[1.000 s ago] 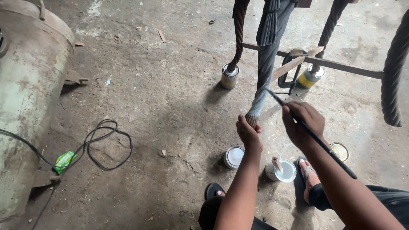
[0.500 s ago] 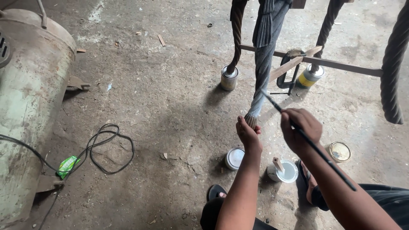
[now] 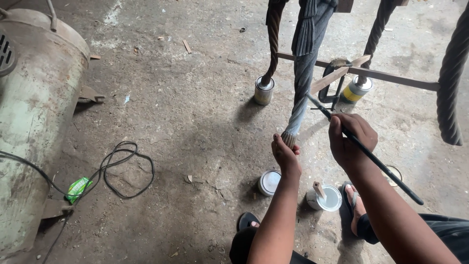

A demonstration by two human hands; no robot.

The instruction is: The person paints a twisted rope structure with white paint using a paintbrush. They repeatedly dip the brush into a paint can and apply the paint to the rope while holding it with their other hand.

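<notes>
Crumpled green packet [image 3: 77, 188] on floor; yellow-labelled tin [image 3: 356, 88] beneath rail

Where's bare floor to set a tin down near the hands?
Open concrete lies between the coiled black cable and the white-lidded tin below the left hand. Crowded: around the right hand with its black rod, the open paint tin with a stick, the sandalled foot and twisted carved legs.

The rough grey concrete floor [image 3: 195, 122] is looking dusty and matt. Standing on it, the twisted carved wooden leg [image 3: 300, 83] is showing dull grey paint. The thin black brush handle [image 3: 376, 161] is looking smooth. The round metal tins [image 3: 264, 90] are shining a little. The big pale green metal tank [image 3: 34, 112] is looking rusty and worn.
</notes>
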